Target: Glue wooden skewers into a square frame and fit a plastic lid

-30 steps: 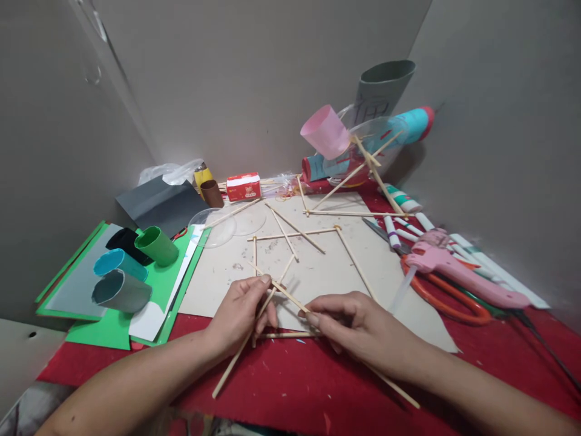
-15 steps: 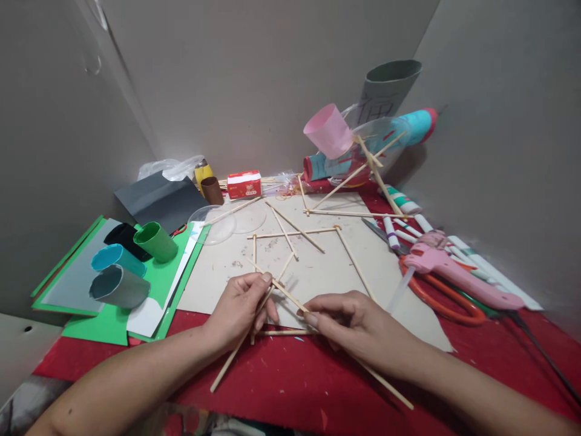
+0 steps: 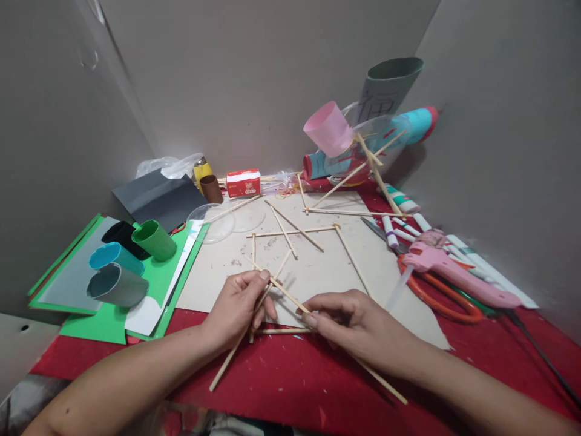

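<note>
Now: both hands pinched on crossed sticks by the near edge

Both hands I am watching are closed on thin wooden sticks. The left hand (image 3: 238, 306) has thumb and forefinger pinched on a long stick (image 3: 227, 363) that slants from the counter's (image 3: 281, 375) near edge up toward its middle. The right hand (image 3: 349, 321) pinches a second stick (image 3: 390, 390), which crosses the first between the two hands and runs off to the near right. A short stick (image 3: 281, 330) lies flat between the hands, along the near edge of a cardboard sheet (image 3: 318, 272).

Toward the right edge, a pink glue gun (image 3: 454, 272) lies over orange scissors (image 3: 442, 309). At the far edge, a red-and-white box (image 3: 244, 183) carries print too small for me to read. In the far right corner, a rolled grey sheet (image 3: 385, 85) shows one large dark character that I cannot make out for certain.
</note>
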Demonstrator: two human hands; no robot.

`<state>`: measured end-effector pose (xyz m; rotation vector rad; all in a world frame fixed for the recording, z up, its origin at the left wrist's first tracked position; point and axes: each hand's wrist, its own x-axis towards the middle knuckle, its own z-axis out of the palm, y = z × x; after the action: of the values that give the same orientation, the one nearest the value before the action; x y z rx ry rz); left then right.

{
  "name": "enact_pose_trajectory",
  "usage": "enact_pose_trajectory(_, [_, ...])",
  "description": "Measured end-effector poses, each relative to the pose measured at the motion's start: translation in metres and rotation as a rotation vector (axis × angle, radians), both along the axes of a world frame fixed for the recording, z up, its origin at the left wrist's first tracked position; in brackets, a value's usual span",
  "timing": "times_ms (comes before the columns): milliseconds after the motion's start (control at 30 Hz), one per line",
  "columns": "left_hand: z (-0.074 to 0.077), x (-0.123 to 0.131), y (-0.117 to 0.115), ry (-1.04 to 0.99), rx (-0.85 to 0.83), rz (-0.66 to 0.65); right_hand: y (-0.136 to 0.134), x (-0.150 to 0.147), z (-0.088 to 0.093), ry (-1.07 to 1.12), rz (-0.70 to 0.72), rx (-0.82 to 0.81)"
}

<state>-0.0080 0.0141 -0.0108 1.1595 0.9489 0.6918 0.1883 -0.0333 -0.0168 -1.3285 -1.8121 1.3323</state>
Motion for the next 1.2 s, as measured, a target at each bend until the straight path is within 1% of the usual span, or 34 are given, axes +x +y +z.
enact_pose_trajectory(300, [0.0004, -0.0008, 0.0002, -0.011, -0.010, 0.017, -0.0002, 0.0000, 0.0014, -0.002, 0.002, -0.012])
enact_pose_trajectory(533, [-0.0022, -0.0019, 0.0014, -0.040, -0.004, 0.021, 0.0000, 0.0011, -0.0006, -0.010, 0.009, 0.013])
enact_pose_trajectory(767, [-0.0036, -0.0024, 0.0024, -0.022, 0.004, 0.002, -0.0008, 0.0003, 0.0007, -0.014, 0.005, 0.022])
enact_pose_trajectory(900, [-0.0016, -0.0034, 0.0006, 0.011, 0.005, -0.028, -0.0008, -0.0001, 0.0002, -0.014, 0.003, 0.028])
enact_pose_trajectory(1067, [0.0042, -0.0020, -0.0005, 0.025, -0.011, -0.046, -0.0003, -0.0002, 0.0004, -0.041, 0.001, 0.073])
enact_pose_trajectory(1200, [0.0033, -0.0010, 0.0004, -0.025, -0.053, -0.052, -0.0003, 0.0009, 0.0009, -0.046, -0.048, 0.088])
